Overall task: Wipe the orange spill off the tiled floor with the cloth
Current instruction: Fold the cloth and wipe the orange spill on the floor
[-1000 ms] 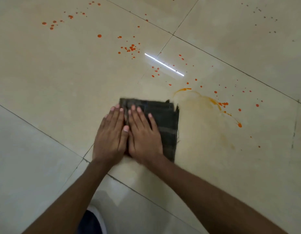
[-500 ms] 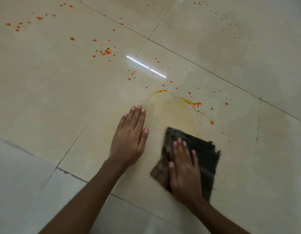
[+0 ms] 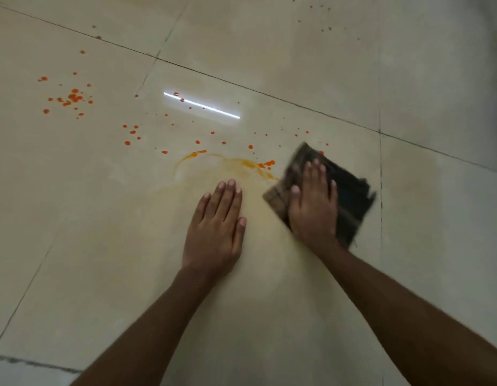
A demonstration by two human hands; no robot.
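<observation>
A dark folded cloth (image 3: pixel 350 196) lies flat on the beige tiled floor (image 3: pixel 102 246), blurred by motion. My right hand (image 3: pixel 314 201) presses down on its left half with straight fingers. My left hand (image 3: pixel 216 227) rests flat on the bare tile to the left of the cloth, fingers straight. A smeared orange ring of spill (image 3: pixel 241 164) curves just beyond both hands, touching the cloth's left corner. Orange droplets (image 3: pixel 73 97) are scattered to the far left, and more droplets (image 3: pixel 131 132) lie further in.
A bright strip of reflected light (image 3: pixel 201 105) lies on the tile beyond the spill. Dark grout lines (image 3: pixel 269 93) cross the floor. Small dark specks (image 3: pixel 322 29) dot the tile at the far right. A paler tile (image 3: pixel 24 374) shows at the bottom left.
My right hand has slid the cloth from the left, under both hands, across to the right and then away from me to the spill's right end. My left hand came off the cloth onto the tile.
</observation>
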